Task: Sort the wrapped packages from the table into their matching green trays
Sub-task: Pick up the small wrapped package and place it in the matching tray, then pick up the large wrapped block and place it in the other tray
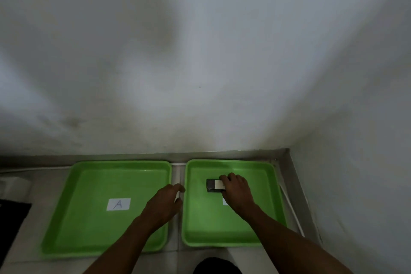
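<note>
Two green trays lie side by side on the table. The left tray (pixel 66 218) carries a white label (pixel 118 204) marked "A" and holds nothing else. In the right tray (pixel 200 224) a dark wrapped package (pixel 212 185) with a white label rests on the tray floor, and my right hand (pixel 236 193) grips its right end. That hand also covers most of the right tray's own white label (pixel 225 202), so its letter is hidden. My left hand (pixel 164 202) hovers over the gap between the trays, fingers loosely curled, holding nothing.
The pale wall rises right behind the trays, and a metal ledge (pixel 293 184) runs along the table's back and right edges. A dark object (pixel 11 224) sits at the far left edge. A dark shape (pixel 216 266) shows at the bottom, near my body.
</note>
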The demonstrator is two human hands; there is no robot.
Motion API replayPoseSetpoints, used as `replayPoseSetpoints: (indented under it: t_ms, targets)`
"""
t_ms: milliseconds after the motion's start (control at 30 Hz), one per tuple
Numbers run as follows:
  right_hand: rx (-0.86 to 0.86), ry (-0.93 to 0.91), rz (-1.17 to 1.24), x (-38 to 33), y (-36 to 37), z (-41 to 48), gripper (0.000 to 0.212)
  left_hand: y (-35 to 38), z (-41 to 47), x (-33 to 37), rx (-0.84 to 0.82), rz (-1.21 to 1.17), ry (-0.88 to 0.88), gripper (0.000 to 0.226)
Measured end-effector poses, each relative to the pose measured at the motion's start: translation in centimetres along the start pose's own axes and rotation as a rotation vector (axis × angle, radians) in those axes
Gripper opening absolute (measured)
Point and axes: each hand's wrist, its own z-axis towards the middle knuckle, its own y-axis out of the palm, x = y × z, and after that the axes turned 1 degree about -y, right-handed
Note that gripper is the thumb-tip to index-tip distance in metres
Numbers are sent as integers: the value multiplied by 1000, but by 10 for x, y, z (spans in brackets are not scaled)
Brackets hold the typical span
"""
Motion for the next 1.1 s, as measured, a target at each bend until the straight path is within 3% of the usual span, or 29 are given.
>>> replayPoseSetpoints:
  t_ms: [433, 800, 1100]
  targets:
    - [-25, 54, -18, 15, 34, 45, 54, 17, 20, -27, -3, -61, -76, 33]
    - [74, 5, 75, -57, -6, -41, 64, -22, -34, 3, 48, 102, 2, 37]
    - [130, -40, 48, -124, -41, -112, 57, -61, -107, 6, 101, 244, 78, 40]
